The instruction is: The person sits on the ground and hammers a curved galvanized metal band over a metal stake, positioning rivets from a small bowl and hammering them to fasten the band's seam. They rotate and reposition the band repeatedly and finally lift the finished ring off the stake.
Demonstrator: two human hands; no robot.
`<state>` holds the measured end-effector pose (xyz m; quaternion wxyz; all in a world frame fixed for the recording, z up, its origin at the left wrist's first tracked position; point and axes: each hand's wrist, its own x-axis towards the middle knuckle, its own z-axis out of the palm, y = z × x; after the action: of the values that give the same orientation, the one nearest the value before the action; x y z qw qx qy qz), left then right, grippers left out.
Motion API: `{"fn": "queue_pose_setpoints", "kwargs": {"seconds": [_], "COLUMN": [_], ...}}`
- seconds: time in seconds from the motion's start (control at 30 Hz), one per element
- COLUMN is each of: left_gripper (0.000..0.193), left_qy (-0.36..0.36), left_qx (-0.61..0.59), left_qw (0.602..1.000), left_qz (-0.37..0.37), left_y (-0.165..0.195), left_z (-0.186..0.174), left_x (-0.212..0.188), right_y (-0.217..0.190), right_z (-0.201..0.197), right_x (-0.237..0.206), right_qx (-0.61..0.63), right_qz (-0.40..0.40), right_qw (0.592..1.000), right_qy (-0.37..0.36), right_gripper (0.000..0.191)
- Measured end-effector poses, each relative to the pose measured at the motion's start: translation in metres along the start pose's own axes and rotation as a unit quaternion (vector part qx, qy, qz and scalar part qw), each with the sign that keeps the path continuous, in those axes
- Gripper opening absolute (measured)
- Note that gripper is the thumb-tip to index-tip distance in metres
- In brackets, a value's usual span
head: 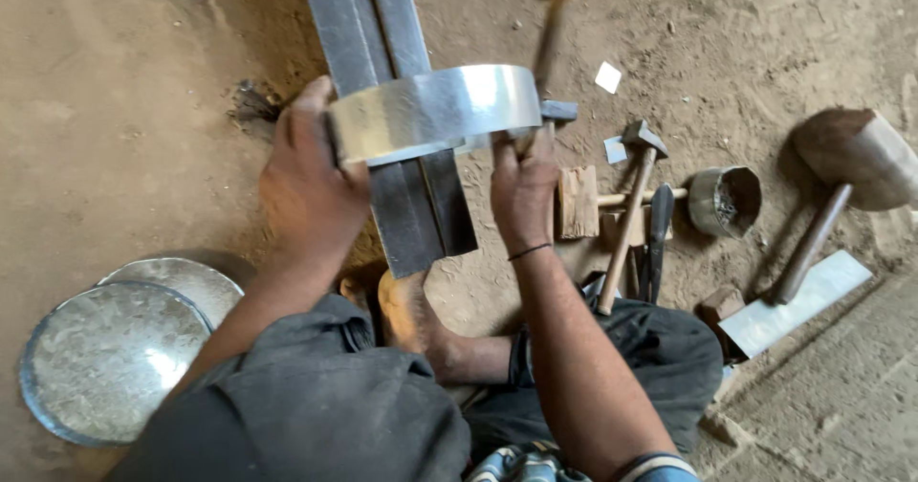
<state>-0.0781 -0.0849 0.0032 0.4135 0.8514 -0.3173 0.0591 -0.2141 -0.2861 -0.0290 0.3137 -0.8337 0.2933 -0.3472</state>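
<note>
My left hand (308, 178) grips the left end of a curved shiny sheet-metal band (435, 111), holding it on edge across a long dark steel bar (387, 109) that runs away from me on the dirt floor. My right hand (523, 187) is closed around the wooden handle of a hammer (551, 25), raised and blurred just behind the band's right end. My bare foot (406, 312) rests against the near end of the bar.
Two round metal discs (110, 358) lie stacked at the lower left. To the right lie a hammer (631, 200), a wooden block (578, 202), a small metal cup (724, 200), a large wooden mallet (846, 171), a flat metal strip (798, 302) and small metal scraps.
</note>
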Motion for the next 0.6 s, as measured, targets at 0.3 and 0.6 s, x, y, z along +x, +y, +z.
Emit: {"fn": "queue_pose_setpoints", "kwargs": {"seconds": [0.3, 0.6], "left_gripper": [0.039, 0.034], "left_qy": [-0.008, -0.068], "left_qx": [-0.195, -0.178], "left_qw": [0.963, 0.933], "left_qz": [-0.186, -0.305], "left_y": [-0.039, -0.031], "left_z": [0.06, 0.07], "left_x": [-0.025, -0.022], "right_y": [-0.039, -0.069], "right_z": [-0.097, -0.097], "right_x": [-0.109, -0.139], "right_qx": [-0.017, 0.24], "right_qz": [0.142, 0.394], "right_qw": [0.982, 0.854], "right_qy": [-0.127, -0.24], "right_gripper": [0.017, 0.026]}}
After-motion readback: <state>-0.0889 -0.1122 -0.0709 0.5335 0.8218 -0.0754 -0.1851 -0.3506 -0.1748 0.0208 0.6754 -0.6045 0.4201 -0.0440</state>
